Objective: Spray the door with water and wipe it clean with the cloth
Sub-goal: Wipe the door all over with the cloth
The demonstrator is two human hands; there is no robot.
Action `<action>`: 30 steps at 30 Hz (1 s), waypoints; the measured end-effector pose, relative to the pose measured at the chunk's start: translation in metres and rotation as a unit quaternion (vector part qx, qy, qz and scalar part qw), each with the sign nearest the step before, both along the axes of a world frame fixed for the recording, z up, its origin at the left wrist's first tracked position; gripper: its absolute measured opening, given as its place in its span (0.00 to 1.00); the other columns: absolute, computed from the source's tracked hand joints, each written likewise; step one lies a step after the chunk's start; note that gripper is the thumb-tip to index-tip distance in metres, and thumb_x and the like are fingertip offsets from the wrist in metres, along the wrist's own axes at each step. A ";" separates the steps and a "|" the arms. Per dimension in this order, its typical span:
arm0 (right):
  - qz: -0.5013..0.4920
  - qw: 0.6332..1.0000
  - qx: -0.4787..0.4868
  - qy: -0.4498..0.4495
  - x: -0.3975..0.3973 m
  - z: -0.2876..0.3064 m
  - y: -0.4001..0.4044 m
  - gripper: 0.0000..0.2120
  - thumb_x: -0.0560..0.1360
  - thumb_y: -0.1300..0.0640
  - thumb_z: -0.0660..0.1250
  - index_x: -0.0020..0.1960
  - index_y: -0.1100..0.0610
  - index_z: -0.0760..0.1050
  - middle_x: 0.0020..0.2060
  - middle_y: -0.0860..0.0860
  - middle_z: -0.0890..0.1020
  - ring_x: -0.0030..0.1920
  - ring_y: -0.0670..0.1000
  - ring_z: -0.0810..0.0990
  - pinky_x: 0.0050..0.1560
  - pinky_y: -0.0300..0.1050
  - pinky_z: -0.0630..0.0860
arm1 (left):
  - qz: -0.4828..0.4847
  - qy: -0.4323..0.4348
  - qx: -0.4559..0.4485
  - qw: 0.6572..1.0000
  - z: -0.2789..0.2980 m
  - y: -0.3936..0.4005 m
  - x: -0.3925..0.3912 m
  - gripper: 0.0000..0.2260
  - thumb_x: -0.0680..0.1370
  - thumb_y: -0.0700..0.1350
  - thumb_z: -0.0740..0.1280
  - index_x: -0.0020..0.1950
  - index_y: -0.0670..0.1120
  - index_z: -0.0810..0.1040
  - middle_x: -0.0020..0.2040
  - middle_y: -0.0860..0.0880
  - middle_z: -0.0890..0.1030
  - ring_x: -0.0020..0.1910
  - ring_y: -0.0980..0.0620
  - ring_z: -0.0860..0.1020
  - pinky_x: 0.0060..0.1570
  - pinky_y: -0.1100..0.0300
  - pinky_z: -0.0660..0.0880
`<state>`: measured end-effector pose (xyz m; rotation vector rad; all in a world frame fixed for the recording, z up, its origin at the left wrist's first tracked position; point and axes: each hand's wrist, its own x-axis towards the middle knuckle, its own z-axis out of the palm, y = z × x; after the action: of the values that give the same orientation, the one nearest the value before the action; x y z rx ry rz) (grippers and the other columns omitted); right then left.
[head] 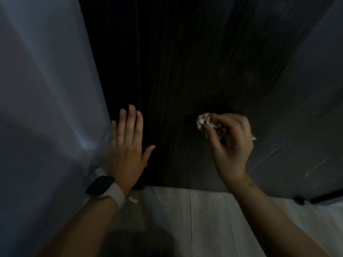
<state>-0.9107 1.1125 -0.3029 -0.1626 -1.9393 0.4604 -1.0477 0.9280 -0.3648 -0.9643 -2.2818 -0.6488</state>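
Observation:
A dark wooden door fills the middle of the dim head view. My left hand, with a white-strapped watch on the wrist, lies flat with straight fingers against the door's left edge, beside a pale curtain. My right hand grips a small crumpled light cloth in curled fingers and holds it at the lower part of the door; whether the cloth touches the wood I cannot tell. No spray bottle is in view.
A pale sheer curtain hangs along the left. A grey surface slants at the right of the door. Light wood-plank floor runs below, with a small white scrap near the door's foot.

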 end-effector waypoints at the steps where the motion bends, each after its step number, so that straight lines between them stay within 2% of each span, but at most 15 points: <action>1: -0.028 0.998 0.052 0.008 -0.010 0.004 0.006 0.09 0.74 0.65 0.73 0.53 0.63 0.80 0.48 0.54 0.77 0.51 0.47 0.74 0.54 0.39 0.69 | 0.002 0.000 0.003 1.000 -0.002 0.003 -0.001 0.48 0.75 0.51 0.71 0.80 0.45 0.39 0.80 0.48 0.41 0.79 0.48 0.38 0.78 0.49 0.39; 2: -0.056 0.994 0.097 0.014 -0.019 0.006 0.012 0.08 0.75 0.63 0.72 0.53 0.63 0.81 0.48 0.54 0.77 0.49 0.49 0.74 0.55 0.38 0.66 | 0.005 0.005 0.002 1.000 -0.003 0.005 -0.003 0.48 0.75 0.50 0.71 0.80 0.46 0.38 0.80 0.48 0.40 0.79 0.48 0.38 0.78 0.49 0.39; 4: -0.081 0.983 0.165 0.018 -0.028 -0.001 0.018 0.04 0.76 0.60 0.71 0.50 0.59 0.80 0.46 0.53 0.76 0.45 0.52 0.74 0.52 0.42 0.64 | 0.014 0.032 -0.011 0.999 -0.006 0.003 -0.007 0.46 0.76 0.49 0.69 0.80 0.46 0.38 0.80 0.47 0.38 0.79 0.47 0.38 0.78 0.49 0.40; 7: -0.060 0.972 0.227 -0.007 -0.036 -0.038 0.014 0.03 0.76 0.61 0.71 0.46 0.58 0.77 0.44 0.53 0.77 0.40 0.54 0.74 0.42 0.47 0.65 | 0.019 0.061 -0.026 0.998 -0.009 -0.006 -0.010 0.42 0.79 0.45 0.68 0.81 0.45 0.42 0.80 0.49 0.37 0.80 0.48 0.40 0.78 0.50 0.41; 9: -0.030 0.964 0.254 -0.070 -0.039 -0.083 0.010 0.01 0.75 0.62 0.72 0.45 0.58 0.80 0.41 0.53 0.78 0.36 0.54 0.74 0.34 0.46 0.66 | 0.017 0.056 -0.029 0.998 -0.008 -0.008 -0.009 0.41 0.78 0.44 0.69 0.80 0.44 0.42 0.80 0.50 0.37 0.80 0.48 0.40 0.78 0.50 0.42; 12: 0.024 0.941 0.257 -0.218 -0.035 -0.147 0.002 0.07 0.75 0.59 0.66 0.50 0.56 0.81 0.47 0.50 0.72 0.40 0.52 0.72 0.25 0.44 0.69 | 0.018 0.052 -0.023 0.998 -0.005 -0.007 -0.007 0.43 0.76 0.45 0.70 0.80 0.44 0.44 0.80 0.52 0.36 0.79 0.50 0.39 0.77 0.50 0.44; 14: 0.034 0.927 0.228 -0.295 -0.030 -0.166 -0.002 0.13 0.74 0.56 0.61 0.50 0.56 0.83 0.49 0.49 0.70 0.44 0.49 0.69 0.26 0.42 0.74 | 0.016 0.044 -0.034 0.998 -0.003 -0.008 -0.006 0.44 0.75 0.46 0.70 0.80 0.45 0.43 0.80 0.52 0.36 0.79 0.50 0.39 0.76 0.48 0.46; 15: 0.037 0.929 0.204 -0.306 -0.029 -0.163 -0.004 0.13 0.75 0.55 0.60 0.49 0.56 0.83 0.48 0.48 0.69 0.44 0.48 0.69 0.29 0.43 0.75 | 0.010 0.037 -0.036 0.999 -0.001 -0.010 -0.005 0.45 0.75 0.46 0.71 0.80 0.46 0.43 0.80 0.52 0.36 0.79 0.50 0.39 0.76 0.47 0.47; 17: 0.048 0.943 0.179 -0.278 -0.029 -0.136 -0.004 0.11 0.76 0.56 0.61 0.49 0.59 0.82 0.44 0.48 0.70 0.41 0.48 0.69 0.34 0.48 0.72 | -0.002 0.024 -0.033 0.999 0.002 -0.013 -0.003 0.46 0.74 0.45 0.73 0.80 0.46 0.44 0.81 0.52 0.38 0.80 0.49 0.41 0.74 0.44 0.52; 21: 0.014 0.955 0.266 -0.129 -0.031 -0.030 0.005 0.12 0.76 0.64 0.67 0.58 0.62 0.80 0.43 0.54 0.69 0.38 0.54 0.67 0.38 0.47 0.61 | -0.014 0.023 -0.001 1.000 0.012 -0.018 0.000 0.44 0.73 0.43 0.74 0.80 0.46 0.49 0.81 0.48 0.46 0.79 0.48 0.47 0.74 0.44 0.56; 23: -0.034 0.964 0.259 -0.058 -0.036 0.022 0.006 0.11 0.75 0.65 0.70 0.57 0.63 0.82 0.41 0.58 0.74 0.39 0.55 0.69 0.40 0.47 0.63 | -0.006 0.008 0.038 0.999 0.023 -0.019 -0.002 0.43 0.75 0.43 0.73 0.81 0.46 0.48 0.81 0.45 0.47 0.79 0.45 0.49 0.74 0.44 0.57; 25: -0.067 0.973 0.222 0.001 -0.040 0.057 0.003 0.09 0.75 0.65 0.71 0.55 0.64 0.83 0.39 0.60 0.76 0.41 0.54 0.70 0.42 0.46 0.65 | -0.003 0.012 0.040 0.999 0.035 -0.018 -0.005 0.41 0.76 0.45 0.71 0.80 0.46 0.48 0.81 0.44 0.48 0.79 0.43 0.49 0.75 0.43 0.55; 27: -0.072 0.979 0.188 0.038 -0.046 0.066 -0.003 0.09 0.75 0.67 0.71 0.54 0.64 0.83 0.37 0.60 0.76 0.41 0.53 0.70 0.43 0.44 0.65 | -0.011 0.020 0.028 0.999 0.041 -0.016 -0.009 0.41 0.76 0.45 0.71 0.80 0.45 0.47 0.81 0.45 0.46 0.80 0.44 0.47 0.75 0.43 0.56; 30: -0.053 0.977 0.207 0.001 -0.055 0.028 -0.012 0.10 0.74 0.68 0.71 0.55 0.64 0.82 0.34 0.58 0.74 0.36 0.53 0.67 0.37 0.47 0.63 | -0.009 0.015 0.026 1.000 0.040 -0.015 -0.009 0.43 0.74 0.45 0.73 0.80 0.44 0.48 0.80 0.47 0.44 0.80 0.45 0.48 0.74 0.44 0.58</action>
<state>-0.9661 1.1006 -0.2748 0.0056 -1.9692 -0.0188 -1.0564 0.9134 -0.3245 -0.9659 -2.2225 -0.6934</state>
